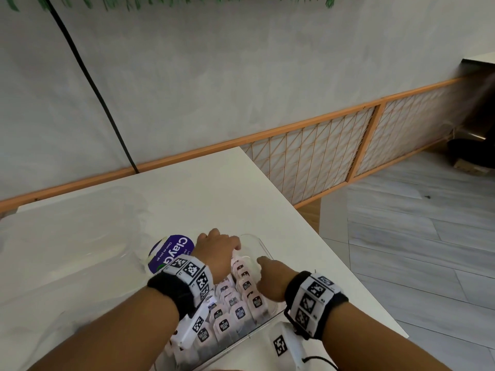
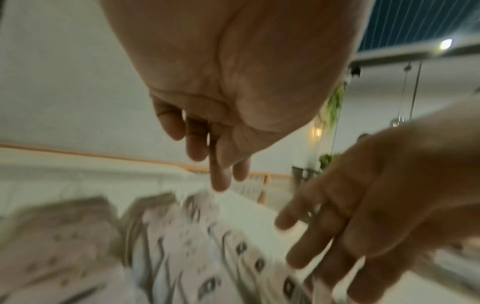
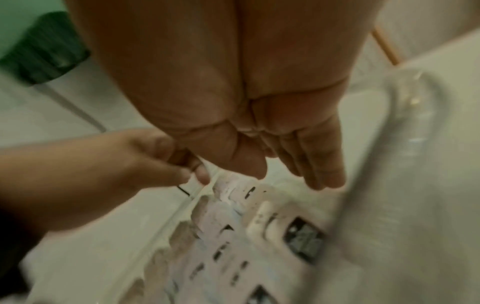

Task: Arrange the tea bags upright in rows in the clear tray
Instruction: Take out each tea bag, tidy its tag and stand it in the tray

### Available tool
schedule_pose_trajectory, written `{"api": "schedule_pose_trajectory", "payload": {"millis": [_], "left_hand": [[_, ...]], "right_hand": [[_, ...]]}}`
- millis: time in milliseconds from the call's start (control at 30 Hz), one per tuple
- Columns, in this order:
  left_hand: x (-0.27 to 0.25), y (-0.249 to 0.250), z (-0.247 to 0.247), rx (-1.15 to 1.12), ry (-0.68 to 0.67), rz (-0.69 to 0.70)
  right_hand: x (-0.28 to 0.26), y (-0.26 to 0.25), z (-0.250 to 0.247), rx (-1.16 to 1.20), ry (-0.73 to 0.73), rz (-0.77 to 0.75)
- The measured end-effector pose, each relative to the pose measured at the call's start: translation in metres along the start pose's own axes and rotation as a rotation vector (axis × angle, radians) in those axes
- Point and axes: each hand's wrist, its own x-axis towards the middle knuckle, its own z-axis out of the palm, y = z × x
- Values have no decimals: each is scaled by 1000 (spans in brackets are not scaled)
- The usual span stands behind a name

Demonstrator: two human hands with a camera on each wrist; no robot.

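I judge we're filling the last gap: the tea bags [image 1: 233,301] stand in rows inside the clear tray [image 1: 263,246], its far end bare. My left hand [image 1: 218,249] pinches one bag at the rows' far end; my right hand [image 1: 270,277], fingers straight, rests against the rows. Next I'd seat that bag upright.

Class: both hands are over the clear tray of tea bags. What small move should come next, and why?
Probably the left hand should seat the far-end tea bag upright, since the rows of tea bags stop there and the clear tray beyond looks bare. The right hand could steady the row.
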Motion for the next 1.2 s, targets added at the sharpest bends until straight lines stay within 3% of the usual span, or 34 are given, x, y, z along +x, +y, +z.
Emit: {"api": "schedule_pose_trajectory", "payload": {"millis": [67, 233, 333, 433, 567, 767, 933, 1000, 1100, 1200], "left_hand": [[-17, -7, -8, -112, 26, -23], [-72, -43, -20, -445, 107, -59], [-115, -72, -22, -548, 235, -122], [-163, -97, -15, -644, 336, -211], [-218, -120, 1, -836, 395, -365], [-267, -154, 34, -893, 435, -536], [-284, -165, 55, -793, 450, -595], [-284, -169, 63, -629, 455, -636], [-278, -179, 77, -350, 455, -818], [-264, -187, 85, -426, 465, -932]], "right_hand": [[5, 1, -6, -178, -80, -78], [13, -4, -9, -313, -311, -162], [17, -4, -5, -430, -259, -254], [22, -3, -1, -394, -310, -108], [28, -5, 0, -353, -243, -119], [29, -7, -5, -141, -172, -70], [26, -12, -2, -233, -197, -74], [26, -18, -4, -184, -115, -33], [22, -38, -13, -38, 87, -39], [6, -80, -30, 40, 203, -204]]}}
